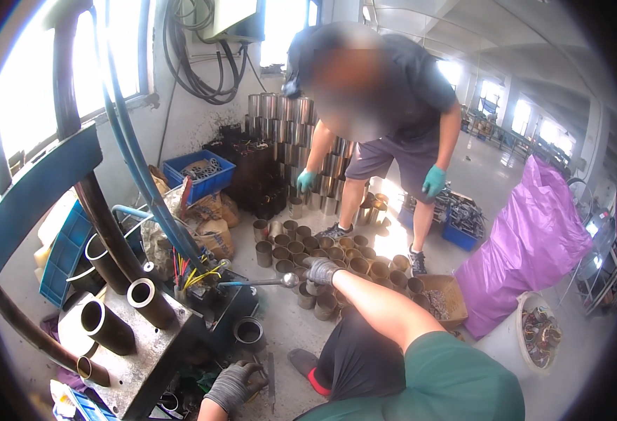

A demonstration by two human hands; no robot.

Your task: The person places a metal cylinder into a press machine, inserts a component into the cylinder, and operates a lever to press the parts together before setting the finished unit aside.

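Observation:
My right hand (320,271), in a grey knit glove, stretches out over a group of open metal cylinders (325,303) standing on the floor. Its fingers are bent at the rim of one cylinder, largely hidden under the glove. Low in the view is my left hand (233,385), also gloved in grey, its fingers curled around something too small to make out. Beside it lies a dark flat metal bar (271,377). A lever with a round metal knob (290,280) reaches from the machine to just left of my right hand. A single wide metal ring (249,332) stands between my hands.
At left is a machine with a metal block (158,344) bearing thick tubes, and blue hoses above. A co-worker (392,105) in green gloves bends over the far cylinders. Blue bins (207,184), stacked shiny cylinders (277,109), a cardboard box (452,295) and a purple sack (533,245) surround the area.

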